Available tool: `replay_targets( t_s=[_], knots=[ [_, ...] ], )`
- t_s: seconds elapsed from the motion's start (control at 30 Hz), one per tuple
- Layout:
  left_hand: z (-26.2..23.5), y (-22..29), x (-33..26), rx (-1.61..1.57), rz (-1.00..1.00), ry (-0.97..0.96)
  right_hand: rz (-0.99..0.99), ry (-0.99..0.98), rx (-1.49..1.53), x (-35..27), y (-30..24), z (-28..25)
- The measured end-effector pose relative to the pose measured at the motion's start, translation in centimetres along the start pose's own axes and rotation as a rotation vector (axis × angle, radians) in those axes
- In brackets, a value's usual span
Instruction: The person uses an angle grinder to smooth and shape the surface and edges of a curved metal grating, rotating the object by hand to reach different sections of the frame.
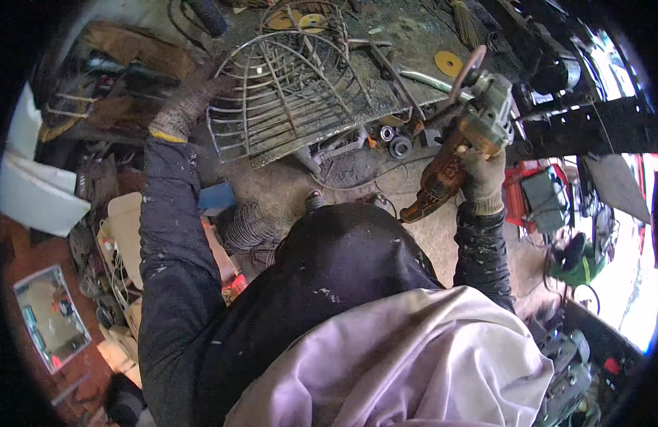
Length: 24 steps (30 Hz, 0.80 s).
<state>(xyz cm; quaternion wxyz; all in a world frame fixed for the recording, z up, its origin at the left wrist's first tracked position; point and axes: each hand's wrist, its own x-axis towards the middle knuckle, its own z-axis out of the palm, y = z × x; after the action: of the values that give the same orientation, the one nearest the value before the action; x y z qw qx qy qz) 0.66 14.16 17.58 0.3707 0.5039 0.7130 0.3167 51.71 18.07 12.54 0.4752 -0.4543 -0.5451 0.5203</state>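
A curved metal wire grille (283, 107) lies on the workbench, its rounded rim toward the far side. My left hand (186, 103), in a dark, soiled knitted glove, grips the grille's left edge; the fingertips are hard to make out against the bars. My right hand (483, 178), in a paler glove, is closed around an orange-brown angle grinder (446, 160) with a grey metal head. The grinder is held up off the bench's right front edge, apart from the grille. Its disc is seen nearly edge-on at the top.
On the bench top (407, 57) lie a yellow disc (448, 64), another yellow disc (312, 23) and metal rods. Below its front edge are round metal parts (399, 147) and a cable. A coiled spring-like hose (247, 224) sits low left; a red crate (532, 196) stands right.
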Motion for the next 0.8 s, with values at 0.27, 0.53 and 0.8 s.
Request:
replay_targets(
  t_s=[0.27, 0.53, 0.8],
  knots=[
    [1.3, 3.8, -0.1, 0.15, 0.177, -0.027, 0.016, 0.066, -0.347, -5.8, 1.2, 3.0],
    [0.9, 3.3, 0.9, 0.702, 0.544, -0.019, 0.202, 0.025, -0.454, -10.6, 2.7, 6.2],
    [2.2, 4.9, -0.8, 0.818, 0.551, 0.133, 0.229, -0.042, -0.538, -11.0, 2.5, 7.1]
  ],
)
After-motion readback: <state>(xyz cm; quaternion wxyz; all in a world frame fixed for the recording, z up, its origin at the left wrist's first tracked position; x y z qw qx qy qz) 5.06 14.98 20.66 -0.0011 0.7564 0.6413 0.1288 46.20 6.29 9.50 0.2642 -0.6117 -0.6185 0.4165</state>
